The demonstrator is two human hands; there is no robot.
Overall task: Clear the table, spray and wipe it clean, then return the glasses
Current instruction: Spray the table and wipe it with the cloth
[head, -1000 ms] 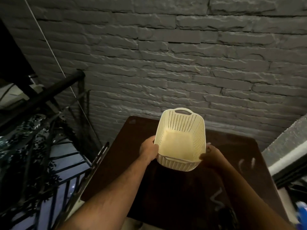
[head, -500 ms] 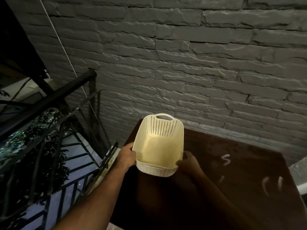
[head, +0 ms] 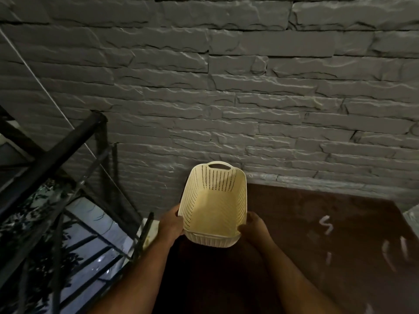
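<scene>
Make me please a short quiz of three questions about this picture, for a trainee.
1. True or false: the cream basket has glasses inside.
2. Which hands grip the basket? A) left hand only B) right hand only C) both
3. Fill in: the brown table stands against a grey stone ____.

Key:
1. False; it looks empty.
2. C; one hand on each long side, near the end closest to the person.
3. wall

The dark brown desk (head: 294,223) bears pale smears (head: 326,225) toward three o'clock, its far edge meeting the wall.
</scene>
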